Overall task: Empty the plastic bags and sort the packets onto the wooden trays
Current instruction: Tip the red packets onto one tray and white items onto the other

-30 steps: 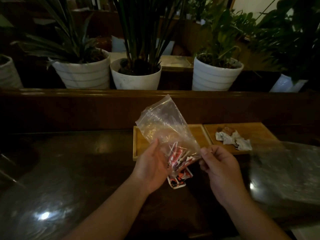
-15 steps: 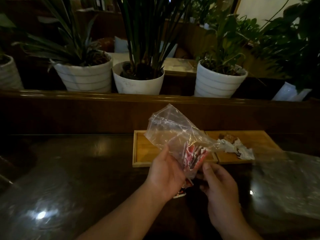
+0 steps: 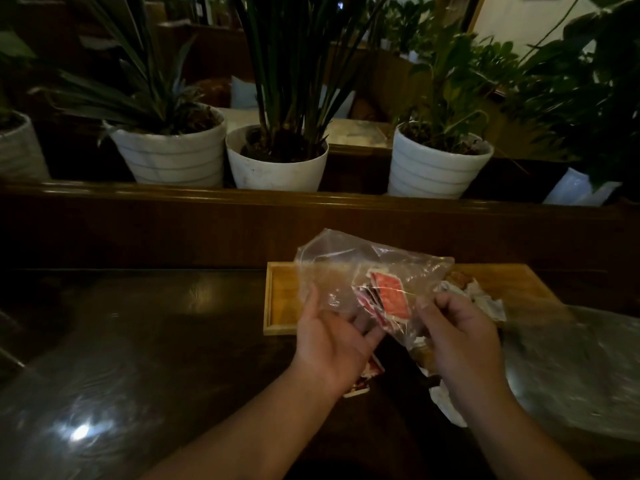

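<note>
I hold a clear plastic bag [image 3: 343, 265] with both hands above the near edge of the left wooden tray [image 3: 280, 299]. Red and white packets [image 3: 389, 299] show through the bag's lower half. My left hand [image 3: 332, 337] grips the bag's left side, my right hand [image 3: 460, 334] pinches its right lower edge. One red packet [image 3: 363, 379] lies on the dark table under my left wrist. The right wooden tray [image 3: 512, 282] carries white packets [image 3: 485, 299] and a brown one [image 3: 459, 277], partly hidden by the bag.
Another clear plastic bag [image 3: 581, 368] lies flat on the table at the right. A white wrapper [image 3: 446, 403] lies by my right wrist. A wooden ledge [image 3: 242, 199] with several white plant pots [image 3: 277, 168] runs behind the trays. The table is dark and glossy.
The bag has tipped from upright to lying sideways over the trays, and the packets inside slid toward the right. Both hands shifted slightly right and away with it.
</note>
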